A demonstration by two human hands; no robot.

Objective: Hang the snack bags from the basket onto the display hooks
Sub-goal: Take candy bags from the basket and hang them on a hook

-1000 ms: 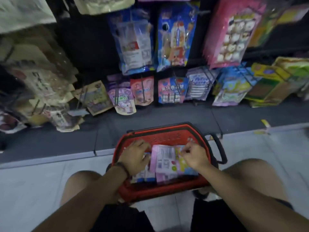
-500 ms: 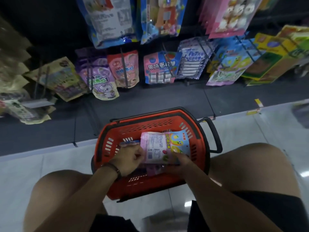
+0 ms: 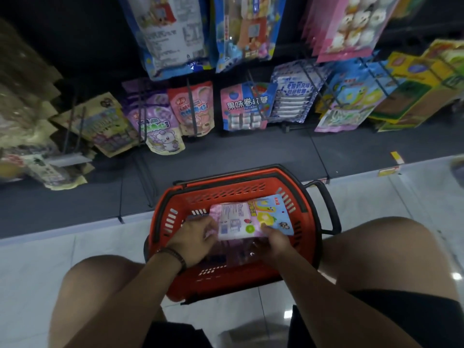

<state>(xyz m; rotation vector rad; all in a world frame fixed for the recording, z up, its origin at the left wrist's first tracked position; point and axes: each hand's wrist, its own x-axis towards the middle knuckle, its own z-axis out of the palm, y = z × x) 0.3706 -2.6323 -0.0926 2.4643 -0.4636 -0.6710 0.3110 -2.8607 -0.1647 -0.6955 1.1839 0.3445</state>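
Note:
A red plastic basket (image 3: pixel 175 217) with black handles sits on the floor between my knees. Both hands are inside it, holding a small stack of pink-and-blue snack bags (image 3: pixel 251 219) just above the basket floor. My left hand (image 3: pixel 195 241) grips the stack's left edge, and my right hand (image 3: pixel 275 241) pinches its lower right corner. More bags lie darker underneath, partly hidden by my hands. Matching blue-and-pink bags (image 3: pixel 349 104) hang on a display hook at the upper right.
A row of hooks holds other snacks: purple bags (image 3: pixel 155 121), red-pink bags (image 3: pixel 193 109), a fruit roll candy bag (image 3: pixel 247 106), white-blue bags (image 3: pixel 293 94) and yellow-green packs (image 3: pixel 411 89). A dark base shelf (image 3: pixel 251 149) runs below them. The floor is white tile (image 3: pixel 37 272).
The camera has tilted down and nearer the basket. Both hands have gathered the pink-and-blue bags together and lifted them slightly within the basket.

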